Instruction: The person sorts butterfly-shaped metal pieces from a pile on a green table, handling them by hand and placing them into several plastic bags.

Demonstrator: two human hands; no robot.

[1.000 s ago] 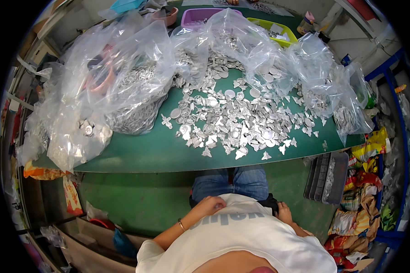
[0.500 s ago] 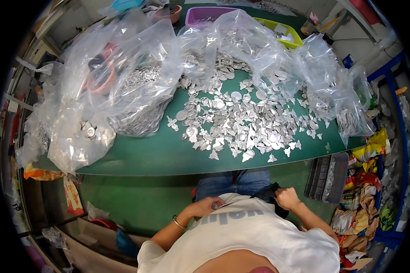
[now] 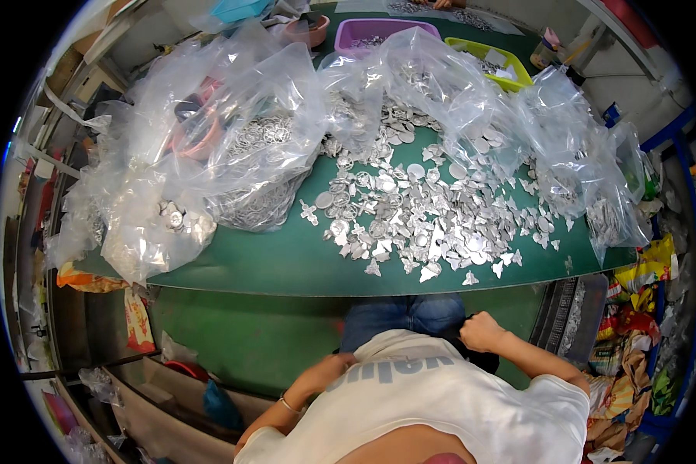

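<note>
The left hand [image 3: 326, 373] is against the shirt [image 3: 410, 398], its fingers blurred and partly hidden; whether they are open or closed I cannot tell. The right hand [image 3: 481, 332] has its fingers curled closed above a mostly hidden black cloth [image 3: 483, 360]; any grip on it is unclear. Metal pieces [image 3: 433, 220] lie heaped on the counter [image 3: 255, 263], some obscured under clear bags [image 3: 264, 174]. The top edge crops another person's hand [image 3: 441, 4].

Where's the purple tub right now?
In the head view, the purple tub sits at top centre, on the green table, left of the yellow-green tray and behind a clear plastic bag.
</note>
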